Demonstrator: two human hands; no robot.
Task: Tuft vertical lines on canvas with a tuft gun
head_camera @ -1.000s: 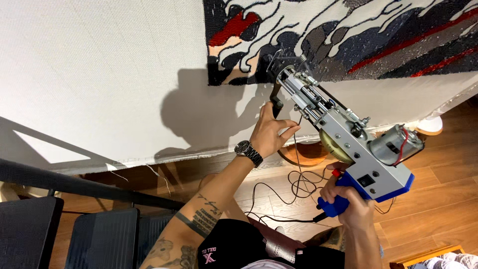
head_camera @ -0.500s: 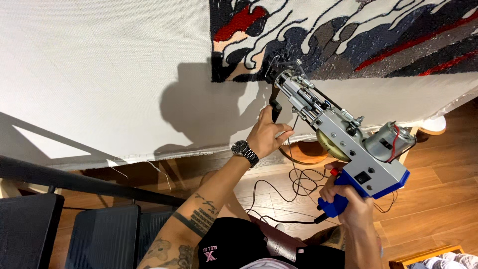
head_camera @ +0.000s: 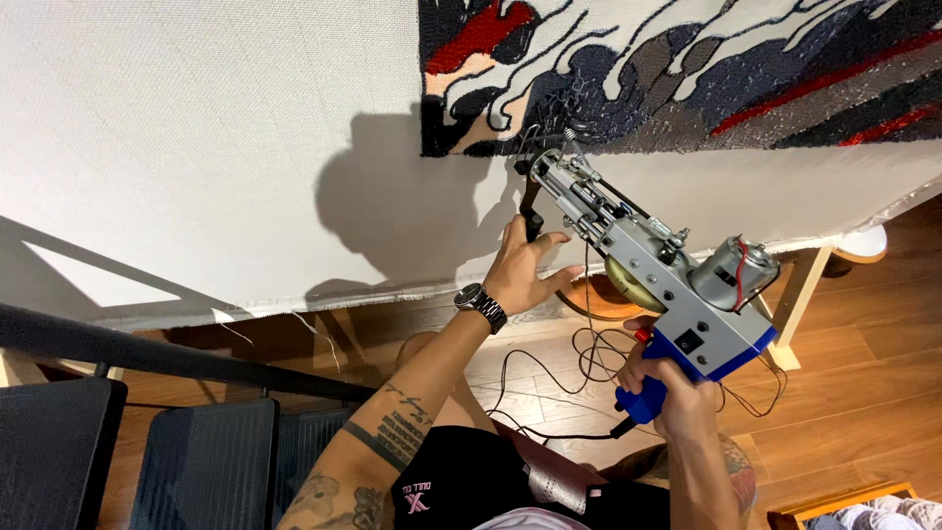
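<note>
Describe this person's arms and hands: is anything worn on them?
Both arms are bare, with no sleeves or gloves. The left arm carries dark tattoos, including a band and lettering, and a dark wristwatch sits above the left hand. The right hand is bare, with tattooing on its forearm.

Grey bare-metal tufting gun [head_camera: 628, 250], matt frame, shiny rods up front. Glossy blue plastic grip in my right hand [head_camera: 672, 397]. My left hand [head_camera: 525, 270] on its black matt front handle. White woven backing cloth [head_camera: 196, 147], coarse weave. Tufted yarn patch [head_camera: 687, 69], fuzzy. Brown wood plank floor [head_camera: 844, 393], satin.
</note>
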